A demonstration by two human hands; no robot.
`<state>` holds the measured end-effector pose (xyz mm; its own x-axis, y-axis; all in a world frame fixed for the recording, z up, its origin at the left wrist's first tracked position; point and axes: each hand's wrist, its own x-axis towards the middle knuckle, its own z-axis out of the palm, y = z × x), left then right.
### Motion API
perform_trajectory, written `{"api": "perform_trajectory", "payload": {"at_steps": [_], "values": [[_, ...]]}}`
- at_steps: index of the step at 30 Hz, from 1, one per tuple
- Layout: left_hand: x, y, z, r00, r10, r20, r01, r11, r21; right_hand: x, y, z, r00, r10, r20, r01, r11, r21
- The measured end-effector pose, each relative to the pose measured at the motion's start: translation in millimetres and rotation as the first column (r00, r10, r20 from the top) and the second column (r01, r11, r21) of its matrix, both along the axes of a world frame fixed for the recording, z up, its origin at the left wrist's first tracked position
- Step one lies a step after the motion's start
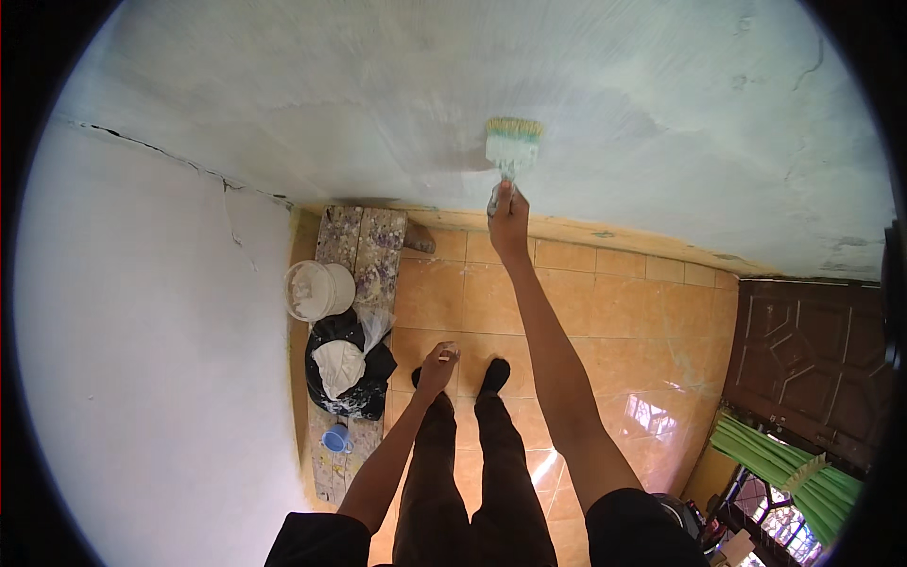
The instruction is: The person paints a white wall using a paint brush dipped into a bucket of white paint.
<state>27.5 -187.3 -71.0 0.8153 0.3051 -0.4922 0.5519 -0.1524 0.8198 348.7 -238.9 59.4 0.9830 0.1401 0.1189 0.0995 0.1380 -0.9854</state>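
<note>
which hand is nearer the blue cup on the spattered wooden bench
Left: the left hand is apart from the blue cup, to its right; the right hand is farther away, holding a wide yellow-bristled brush before the pale wall.

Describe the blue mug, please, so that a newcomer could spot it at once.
Along the white left wall runs a paint-spattered wooden bench. Toward its lower end in view sits the mug, whose blue colour sets it apart from the larger white bucket.

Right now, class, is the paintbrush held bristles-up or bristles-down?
Bristles-up: the paintbrush has its yellowish bristles at the top, with the right hand gripping it below.
</note>
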Motion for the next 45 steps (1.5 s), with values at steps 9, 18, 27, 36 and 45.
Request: {"api": "perform_trajectory", "payload": {"at_steps": [9,18,27,36,45], "values": [[27,29,-23,1.000,0.009,-0.004,-0.009,0.999,-0.037,-26,-31,-205,0.851,-0.138,-0.506,-0.067,0.928,-0.367],[2,67,-10,0.999,0.032,-0.006,-0.032,0.999,-0.029,-35,23,25,0.714,-0.073,-0.696,-0.091,0.976,-0.197],[7,77,-25,0.999,0.018,0.051,-0.014,0.996,-0.084,-23,44,201,1.000,0.007,-0.014,-0.006,1.000,0.030],[21,74,-13,1.000,-0.025,-0.011,0.024,0.996,-0.081,-5,37,-52,0.999,-0.037,0.040,0.043,0.986,-0.159],[27,97,-29,0.999,-0.041,0.000,0.040,0.998,-0.048,-36,30,-179,0.630,-0.113,-0.768,-0.063,0.979,-0.196]]}}
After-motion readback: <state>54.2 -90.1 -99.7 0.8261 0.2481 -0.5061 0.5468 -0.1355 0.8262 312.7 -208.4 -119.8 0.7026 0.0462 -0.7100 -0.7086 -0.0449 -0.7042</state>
